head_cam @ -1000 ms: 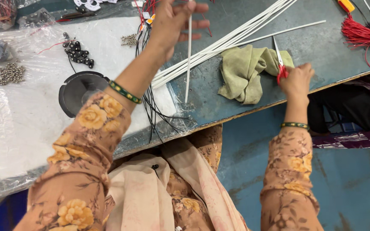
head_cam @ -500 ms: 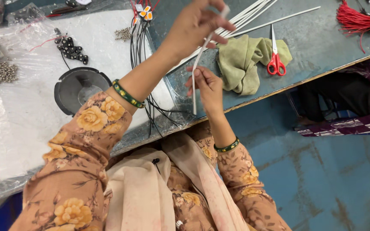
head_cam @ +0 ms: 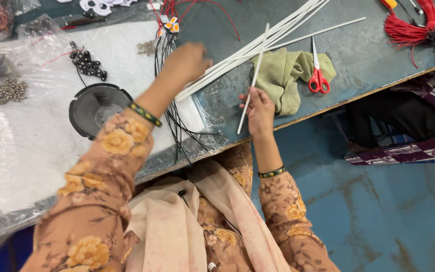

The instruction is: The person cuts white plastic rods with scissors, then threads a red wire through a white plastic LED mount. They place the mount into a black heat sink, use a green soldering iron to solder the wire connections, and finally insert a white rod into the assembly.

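Note:
My right hand (head_cam: 259,108) pinches a single thin white tube (head_cam: 254,75) near its lower end, holding it slanted over the bench edge. My left hand (head_cam: 187,61) is stretched forward, fingers curled, resting over the bundle of black wires (head_cam: 169,108) beside the near end of the pile of long white tubes (head_cam: 258,45). Whether it grips a wire I cannot tell. Red-handled scissors (head_cam: 318,75) lie on an olive cloth (head_cam: 285,75) just right of my right hand.
A black round speaker part (head_cam: 96,103) sits on a clear plastic sheet (head_cam: 26,151), with black beads (head_cam: 89,65) and small metal pieces (head_cam: 10,90). A red wire tassel (head_cam: 409,27) lies far right. Beyond the bench edge is blue floor (head_cam: 393,216).
The right hand left the scissors, came to the tube and took it. The left hand let go of the tube and dropped onto the black wires.

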Demonstrator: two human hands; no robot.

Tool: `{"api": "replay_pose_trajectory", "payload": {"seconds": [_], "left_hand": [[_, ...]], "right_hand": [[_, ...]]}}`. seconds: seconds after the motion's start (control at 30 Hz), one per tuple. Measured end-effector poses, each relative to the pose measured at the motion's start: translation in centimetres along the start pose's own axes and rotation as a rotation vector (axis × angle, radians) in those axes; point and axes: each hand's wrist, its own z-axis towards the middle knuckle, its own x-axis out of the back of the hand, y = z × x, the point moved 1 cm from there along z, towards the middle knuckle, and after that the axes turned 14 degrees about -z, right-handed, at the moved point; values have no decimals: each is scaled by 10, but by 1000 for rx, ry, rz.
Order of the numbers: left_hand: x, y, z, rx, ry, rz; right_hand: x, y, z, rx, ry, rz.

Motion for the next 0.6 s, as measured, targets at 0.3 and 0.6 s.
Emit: {"api": "replay_pose_trajectory", "payload": {"seconds": [0.3, 0.6], "left_hand": [[-16, -9, -28, 64, 59, 62], [-17, 6, -29, 114, -90, 155]], "right_hand": [[10, 29, 3, 120, -13, -155], [-5, 16, -4, 175, 34, -284]]}}
